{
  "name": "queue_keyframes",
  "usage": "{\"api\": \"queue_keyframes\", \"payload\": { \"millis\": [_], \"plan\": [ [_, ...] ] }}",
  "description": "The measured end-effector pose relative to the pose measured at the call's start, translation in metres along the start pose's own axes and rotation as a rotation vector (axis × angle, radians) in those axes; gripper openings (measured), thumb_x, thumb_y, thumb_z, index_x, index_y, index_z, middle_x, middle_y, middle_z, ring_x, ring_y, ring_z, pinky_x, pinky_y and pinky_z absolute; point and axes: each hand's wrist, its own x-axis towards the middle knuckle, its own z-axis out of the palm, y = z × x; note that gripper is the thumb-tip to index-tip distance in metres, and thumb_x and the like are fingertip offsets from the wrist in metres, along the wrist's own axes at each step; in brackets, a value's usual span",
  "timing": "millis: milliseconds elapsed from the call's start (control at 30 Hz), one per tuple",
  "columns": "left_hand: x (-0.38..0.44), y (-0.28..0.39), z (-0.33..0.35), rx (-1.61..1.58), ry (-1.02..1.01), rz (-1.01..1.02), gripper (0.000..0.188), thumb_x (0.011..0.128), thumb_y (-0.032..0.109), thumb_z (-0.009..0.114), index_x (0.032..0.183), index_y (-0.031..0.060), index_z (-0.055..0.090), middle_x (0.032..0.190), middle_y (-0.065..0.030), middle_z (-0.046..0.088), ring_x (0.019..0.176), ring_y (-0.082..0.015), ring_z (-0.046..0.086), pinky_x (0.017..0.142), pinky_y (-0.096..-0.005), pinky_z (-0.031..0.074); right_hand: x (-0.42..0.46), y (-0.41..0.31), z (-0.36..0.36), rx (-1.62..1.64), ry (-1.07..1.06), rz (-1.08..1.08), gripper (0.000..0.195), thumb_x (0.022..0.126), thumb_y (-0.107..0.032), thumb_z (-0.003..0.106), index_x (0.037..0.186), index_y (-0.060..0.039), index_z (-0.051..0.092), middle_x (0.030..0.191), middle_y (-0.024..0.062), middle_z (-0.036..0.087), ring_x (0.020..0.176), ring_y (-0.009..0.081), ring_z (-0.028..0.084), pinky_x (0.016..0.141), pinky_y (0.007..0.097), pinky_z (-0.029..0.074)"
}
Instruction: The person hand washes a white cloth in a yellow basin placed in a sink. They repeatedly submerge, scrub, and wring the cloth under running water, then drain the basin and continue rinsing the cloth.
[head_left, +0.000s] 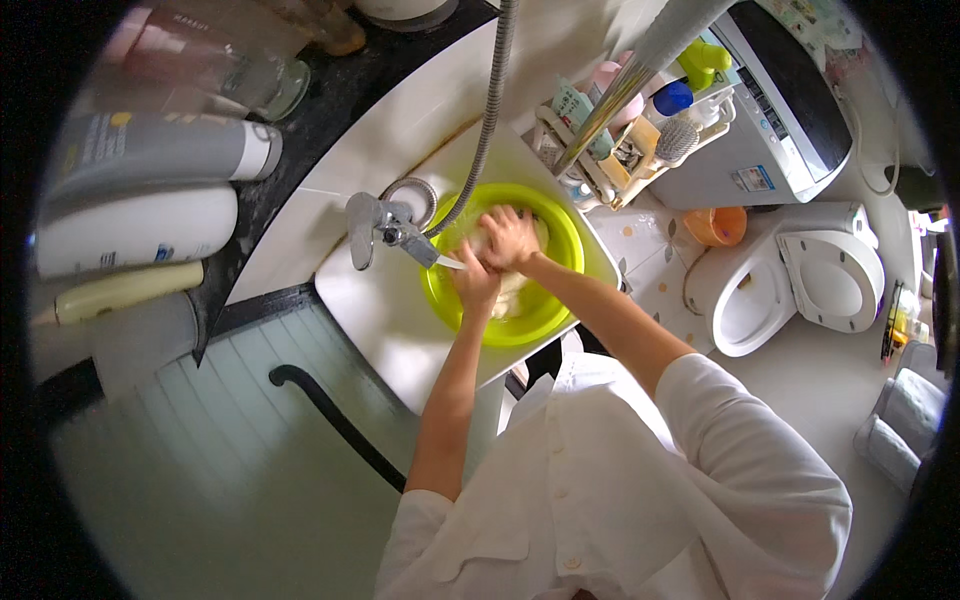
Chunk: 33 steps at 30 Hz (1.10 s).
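Inside a lime-green plastic basin (574, 262), both hands work close together over a pale, wet cloth (508, 300). My left hand (478, 279) grips it on the near side, beside the stream of water. My right hand (511, 238) lies just above and to the right, its fingers curled over the cloth. From the chrome faucet (411, 241), water runs down by my left fingers. The hands and water hide part of the cloth, so its full shape cannot be made out. The basin rests in a white ceramic sink (360, 307).
A flexible metal hose (491, 97) hangs over the basin. Bottles (142, 229) line a black ledge at left. Right of the sink stand a rack (626, 169) with toiletries and a hairbrush, a metal pole (600, 124), a washing machine (720, 165) and a toilet (750, 307).
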Motion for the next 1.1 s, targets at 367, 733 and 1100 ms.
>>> {"api": "queue_keyframes", "payload": {
  "millis": [367,733,1100],
  "plan": [
    [-0.035,0.009,-0.024,-0.021,-0.081,-0.058,0.035,0.061,0.003,0.056,0.093,-0.0014,0.044,0.090,-0.0201,0.045,0.092,-0.0376,0.043,0.078,-0.0450,0.035,-0.060,0.016,-0.032,0.196,0.022,-0.130,0.044,0.067,-0.007,0.052,0.111,-0.0108,0.044,0.115,0.0090,0.043,0.113,0.0264,0.035,0.090,0.0444,0.029],
    [-0.012,-0.016,0.013,0.063,-0.098,-0.058,0.060,0.065,0.014,0.061,0.118,0.0014,0.036,0.104,-0.0247,0.049,0.099,-0.0394,0.045,0.083,-0.0455,0.036,-0.039,-0.011,0.002,-0.119,0.016,-0.079,0.062,0.065,-0.031,0.058,0.119,-0.0094,0.038,0.128,0.0128,0.032,0.122,0.0302,0.024,0.097,0.0530,0.015],
    [-0.008,-0.005,0.013,0.233,-0.043,-0.159,0.051,0.065,0.024,0.062,0.106,0.0013,0.041,0.097,-0.0221,0.050,0.089,-0.0369,0.047,0.076,-0.0461,0.037,-0.026,0.005,0.025,-0.041,0.289,-0.247,0.048,0.061,-0.032,0.056,0.104,-0.0118,0.050,0.115,0.0094,0.045,0.111,0.0278,0.038,0.093,0.0493,0.022]
  ]
}}
